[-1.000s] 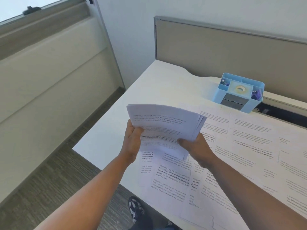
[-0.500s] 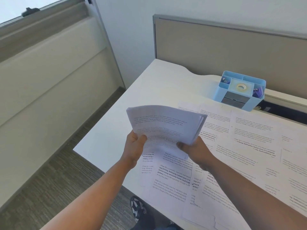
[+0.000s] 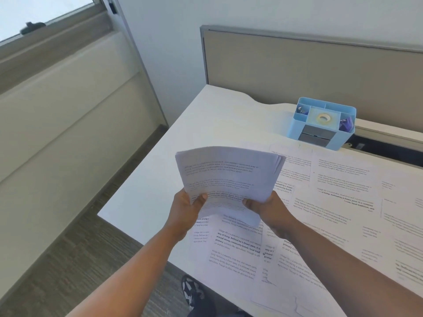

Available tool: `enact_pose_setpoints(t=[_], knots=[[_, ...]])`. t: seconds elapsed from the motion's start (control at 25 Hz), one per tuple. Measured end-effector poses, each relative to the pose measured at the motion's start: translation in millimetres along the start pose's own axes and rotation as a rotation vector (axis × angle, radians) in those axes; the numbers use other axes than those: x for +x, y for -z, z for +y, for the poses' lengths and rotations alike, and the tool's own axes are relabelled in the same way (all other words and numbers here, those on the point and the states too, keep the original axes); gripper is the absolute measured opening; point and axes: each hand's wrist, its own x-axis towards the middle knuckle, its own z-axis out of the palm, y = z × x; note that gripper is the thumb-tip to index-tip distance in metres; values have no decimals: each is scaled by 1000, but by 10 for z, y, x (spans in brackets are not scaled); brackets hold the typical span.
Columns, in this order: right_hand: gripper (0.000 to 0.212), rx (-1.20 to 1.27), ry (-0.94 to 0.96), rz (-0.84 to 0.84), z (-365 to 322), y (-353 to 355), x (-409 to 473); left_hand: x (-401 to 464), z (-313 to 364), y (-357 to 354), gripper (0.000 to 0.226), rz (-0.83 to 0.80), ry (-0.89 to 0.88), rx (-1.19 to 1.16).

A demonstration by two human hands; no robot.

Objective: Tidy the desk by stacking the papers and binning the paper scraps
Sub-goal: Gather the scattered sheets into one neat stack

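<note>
Gripping the lower left edge of a stack of papers [image 3: 229, 179], our left hand [image 3: 186, 211] has its thumb laid across the top sheet and its fingers curled out of sight beneath. Our right hand [image 3: 267, 208] pinches the lower right edge the same way, thumb on top and fingers under. Between the two hands the stack is held up off the desk [image 3: 160, 179], tilted toward us and bowed a little, its right edges fanned so that several sheets show. The print on the top sheet is too blurred for us to read.

Below and to the right of the stack, loose printed sheets [image 3: 332, 202] lie flat on the white desk, overlapping one another and spreading toward the right edge of the view. More sheets [image 3: 235, 255] lie directly under our wrists near the front edge. At the back of the desk, well apart from the stack, stands a light blue desk organizer [image 3: 322, 123] with a roll of tape in its middle compartment and purple clips at its right. Behind it rises a grey partition [image 3: 297, 65]. A shoe [image 3: 192, 291] shows on the floor below the desk edge.
</note>
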Motion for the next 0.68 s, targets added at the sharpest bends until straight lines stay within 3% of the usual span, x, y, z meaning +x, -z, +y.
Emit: enact_pose_setpoints(t=[0.36, 0.68], knots=[[30, 46, -66, 57, -26, -12, -115, -54, 46, 47, 21, 24, 67, -12], [28, 112, -68, 209, 50, -156, -489, 3, -51, 125, 28, -203, 102, -26]])
